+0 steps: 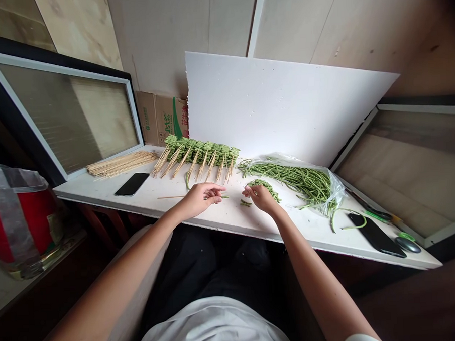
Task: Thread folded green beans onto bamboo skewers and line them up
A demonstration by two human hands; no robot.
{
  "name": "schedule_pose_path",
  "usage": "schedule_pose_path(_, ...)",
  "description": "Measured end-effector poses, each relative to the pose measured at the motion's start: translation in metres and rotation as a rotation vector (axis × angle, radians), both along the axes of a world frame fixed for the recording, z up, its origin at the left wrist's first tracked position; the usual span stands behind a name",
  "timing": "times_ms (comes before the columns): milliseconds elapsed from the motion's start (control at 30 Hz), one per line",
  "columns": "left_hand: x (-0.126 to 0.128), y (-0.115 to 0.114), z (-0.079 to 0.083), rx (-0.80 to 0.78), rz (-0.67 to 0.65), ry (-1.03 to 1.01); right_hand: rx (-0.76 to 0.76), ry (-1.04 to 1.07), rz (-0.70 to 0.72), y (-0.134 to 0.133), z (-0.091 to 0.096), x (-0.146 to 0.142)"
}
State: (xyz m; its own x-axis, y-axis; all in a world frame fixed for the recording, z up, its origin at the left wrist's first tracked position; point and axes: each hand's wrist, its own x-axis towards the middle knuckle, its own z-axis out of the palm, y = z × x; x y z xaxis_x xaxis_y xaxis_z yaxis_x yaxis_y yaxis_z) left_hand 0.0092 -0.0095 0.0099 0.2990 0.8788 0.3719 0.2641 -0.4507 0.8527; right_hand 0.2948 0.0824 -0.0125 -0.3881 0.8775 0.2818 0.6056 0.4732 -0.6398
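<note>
My left hand (203,198) is over the front of the white table, its index finger and thumb apart. A thin bamboo skewer (170,197) runs in behind it, and short green bean pieces (224,195) show just past its fingertips. Whether the hand touches the skewer is hidden. My right hand (262,196) has its fingertips pinched together; what they hold, if anything, is too small to make out. Close behind the right hand lies a pile of cut bean pieces (269,188). A few loose pieces (246,203) lie below its fingertips.
Skewered bean pieces (204,150) are stacked at the back, sticks toward me. Bare skewers (121,164) and a phone (132,184) lie left. Long beans (303,179) fill a plastic bag at right, near another dark phone (377,235). A white board (285,102) stands behind.
</note>
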Motion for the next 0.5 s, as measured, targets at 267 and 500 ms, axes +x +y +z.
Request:
schedule_pose_path(267,0.009,-0.007,0.006,0.003,0.019,-0.082,0.012,0.207,0.336,-0.066,0.053,-0.042)
schedule_pose_path(500,0.008,-0.008,0.009,0.008,0.033,-0.001,0.181,0.282,0.228,-0.068,0.056,-0.043)
